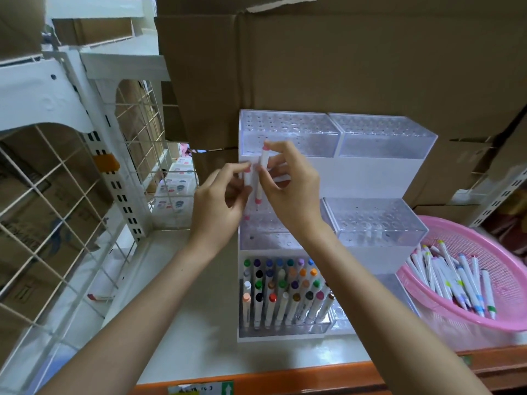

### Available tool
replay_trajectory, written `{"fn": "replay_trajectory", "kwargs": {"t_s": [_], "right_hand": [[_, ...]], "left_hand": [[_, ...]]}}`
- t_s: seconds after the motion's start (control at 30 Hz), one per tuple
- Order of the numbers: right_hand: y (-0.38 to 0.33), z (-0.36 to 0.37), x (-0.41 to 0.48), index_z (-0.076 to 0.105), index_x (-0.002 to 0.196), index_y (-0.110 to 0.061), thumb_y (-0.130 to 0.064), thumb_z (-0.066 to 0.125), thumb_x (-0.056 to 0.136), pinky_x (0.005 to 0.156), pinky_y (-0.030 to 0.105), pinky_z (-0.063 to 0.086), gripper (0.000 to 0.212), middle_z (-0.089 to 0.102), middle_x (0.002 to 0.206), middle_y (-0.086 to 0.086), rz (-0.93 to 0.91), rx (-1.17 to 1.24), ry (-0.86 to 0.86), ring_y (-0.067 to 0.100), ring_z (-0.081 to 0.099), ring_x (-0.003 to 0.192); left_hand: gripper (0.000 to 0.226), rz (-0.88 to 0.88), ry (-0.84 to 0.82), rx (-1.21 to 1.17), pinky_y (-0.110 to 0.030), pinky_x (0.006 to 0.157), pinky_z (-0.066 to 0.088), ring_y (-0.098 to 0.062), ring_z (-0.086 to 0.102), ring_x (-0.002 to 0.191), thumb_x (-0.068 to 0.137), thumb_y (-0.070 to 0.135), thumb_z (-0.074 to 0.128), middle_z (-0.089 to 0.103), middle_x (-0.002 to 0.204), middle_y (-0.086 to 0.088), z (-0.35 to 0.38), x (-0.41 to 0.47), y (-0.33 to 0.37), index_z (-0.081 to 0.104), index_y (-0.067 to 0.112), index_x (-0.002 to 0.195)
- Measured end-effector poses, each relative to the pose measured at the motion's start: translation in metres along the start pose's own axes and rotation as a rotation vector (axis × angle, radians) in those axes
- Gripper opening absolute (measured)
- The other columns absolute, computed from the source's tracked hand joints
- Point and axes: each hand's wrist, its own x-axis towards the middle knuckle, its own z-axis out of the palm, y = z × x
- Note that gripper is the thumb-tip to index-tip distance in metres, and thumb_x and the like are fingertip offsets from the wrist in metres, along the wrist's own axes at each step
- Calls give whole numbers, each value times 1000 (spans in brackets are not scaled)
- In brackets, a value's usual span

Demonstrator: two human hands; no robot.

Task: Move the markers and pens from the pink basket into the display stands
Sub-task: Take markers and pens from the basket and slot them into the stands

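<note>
Cardboard boxes (342, 67) back the surface (199, 323) holding display stand (370, 172) and pink basket (467, 238). Right hand (288, 189) grip pinches a pink-capped marker (264, 158) over the middle tier (268, 235); left hand (222, 201) grip pinches a second marker (247, 178) alongside.

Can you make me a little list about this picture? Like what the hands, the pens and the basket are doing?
left hand: pinches a white marker
right hand: holds a pink marker nearly upright over the stand
stand: stepped, with clear blocks full of holes
front markers: many colours, standing in the lowest step
basket: pink, right of the stand
loose markers: lying in the basket
boxes: cardboard, behind the stand
</note>
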Motion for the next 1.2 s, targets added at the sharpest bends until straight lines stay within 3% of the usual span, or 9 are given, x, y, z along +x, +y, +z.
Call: {"fn": "replay_trajectory", "kwargs": {"t_s": [0.23, 0.5, 0.63, 0.9, 1.2], "right_hand": [[-1, 0, 0, 60, 110, -11, -11, 70, 86, 61, 24, 56, 26, 63, 79, 1, -1, 2, -4, 8, 62, 64], [-1, -3, 1, 57, 105, -9, -10, 70, 86, 61, 32, 56, 24, 62, 73, 1, 35, 30, -16, 13, 63, 65], [1, -6, -1, 54, 102, -8, -4, 70, 84, 62, 38, 55, 24, 62, 72, 4, 23, -33, -162, 18, 62, 65], [1, -7, -4, 54, 105, -13, -6, 72, 81, 64, 36, 56, 31, 63, 77, 0, -15, -109, -303, 16, 63, 69], [0, -9, 0, 51, 103, -14, -6, 70, 83, 64, 41, 55, 29, 60, 73, 3, 46, -156, -358, 20, 59, 65]], "left_hand": [[33, 21, -42, -2, -28, 68, 54, -14, 63, 76, 82, 0, 68, 65, 90, -4, -1, 2, 1, 62, 14, 111], [39, -9, -63, -6, -17, 66, 52, -11, 61, 77, 82, 1, 67, 63, 90, -2, -5, 3, 4, 58, 17, 116], [46, -18, -72, -11, -11, 65, 50, -10, 61, 77, 80, 1, 69, 62, 91, 0, -6, 2, 5, 57, 18, 121], [36, 5, -71, 9, -24, 67, 55, -10, 62, 77, 82, 5, 70, 63, 93, 1, -12, 5, 8, 61, 18, 113], [40, 3, -90, 28, -20, 69, 53, -10, 62, 77, 80, 0, 68, 62, 91, 2, -12, 4, 7, 61, 17, 115]]}}
